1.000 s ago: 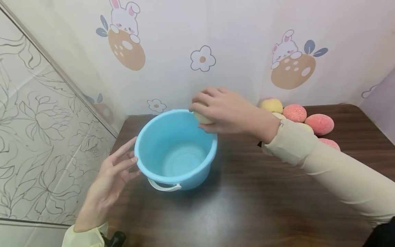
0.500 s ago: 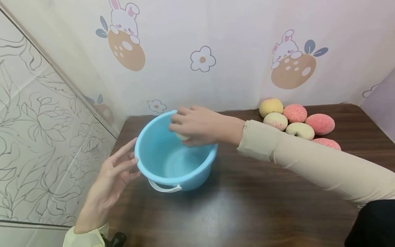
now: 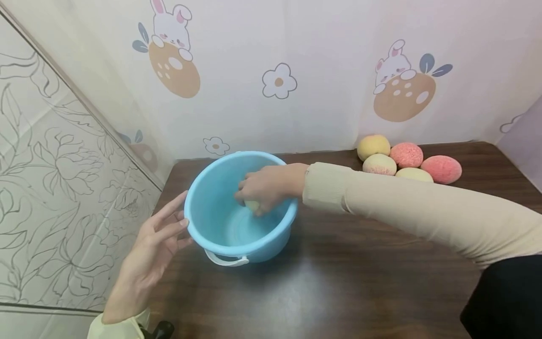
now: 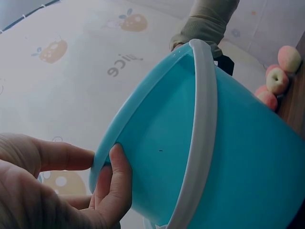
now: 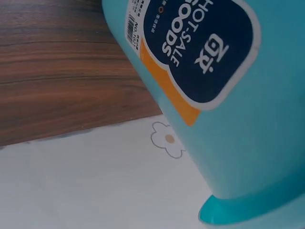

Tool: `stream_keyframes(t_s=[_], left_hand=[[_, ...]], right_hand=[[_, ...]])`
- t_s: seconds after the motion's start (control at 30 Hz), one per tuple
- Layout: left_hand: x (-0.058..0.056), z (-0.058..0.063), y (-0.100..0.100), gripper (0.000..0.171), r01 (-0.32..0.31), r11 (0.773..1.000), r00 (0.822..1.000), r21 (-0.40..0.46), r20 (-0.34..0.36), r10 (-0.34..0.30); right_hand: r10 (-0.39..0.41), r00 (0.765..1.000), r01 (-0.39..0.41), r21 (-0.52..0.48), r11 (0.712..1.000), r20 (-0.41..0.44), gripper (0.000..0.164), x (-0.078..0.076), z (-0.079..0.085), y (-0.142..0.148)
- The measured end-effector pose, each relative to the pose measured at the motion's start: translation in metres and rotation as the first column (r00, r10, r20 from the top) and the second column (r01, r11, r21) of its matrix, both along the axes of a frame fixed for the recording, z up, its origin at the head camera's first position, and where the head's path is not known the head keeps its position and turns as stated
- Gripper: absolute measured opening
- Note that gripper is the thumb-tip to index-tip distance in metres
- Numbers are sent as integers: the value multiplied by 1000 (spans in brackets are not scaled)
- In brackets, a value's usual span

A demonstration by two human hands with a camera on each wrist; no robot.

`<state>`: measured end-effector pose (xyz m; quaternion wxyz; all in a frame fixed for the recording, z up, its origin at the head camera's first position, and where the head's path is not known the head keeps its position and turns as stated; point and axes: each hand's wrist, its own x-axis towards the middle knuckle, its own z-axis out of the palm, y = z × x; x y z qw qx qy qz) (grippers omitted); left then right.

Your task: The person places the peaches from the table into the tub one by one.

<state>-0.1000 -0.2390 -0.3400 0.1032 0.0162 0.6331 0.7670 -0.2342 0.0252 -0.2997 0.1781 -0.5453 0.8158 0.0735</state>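
A light blue bucket with a white handle stands on the dark wooden table. My left hand pinches its rim on the left side; the left wrist view shows a thumb and finger at the lip. Inside the bucket, my right hand holds a pale yellow peach, mostly covered by the fingers. The right wrist view shows only the bucket's outer wall with a dark label, and the right hand is hidden there.
At the back right several peaches lie grouped, including a yellow one and a pink one. My right sleeve passes in front of some. A patterned wall backs the table; a floral panel borders the left.
My right hand has moved left and down from above the bucket's far right rim into the bucket, carrying the peach. The left hand has stayed at the rim.
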Motion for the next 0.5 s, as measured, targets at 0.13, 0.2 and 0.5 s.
stream_keyframes(t_s=[0.13,0.2,0.5], left_hand=[[-1,1,1,63,-4,1000,1000,-8,0,4],[-1,2,2,63,-7,1000,1000,-7,3,7],[-2,1,5,63,-5,1000,1000,12,14,5]], right_hand=[[-61,995,56,63,996,81,40,0,-6,-2],[-91,988,80,91,993,127,35,1,-8,-3],[-166,978,138,209,968,125,32,14,-9,0]])
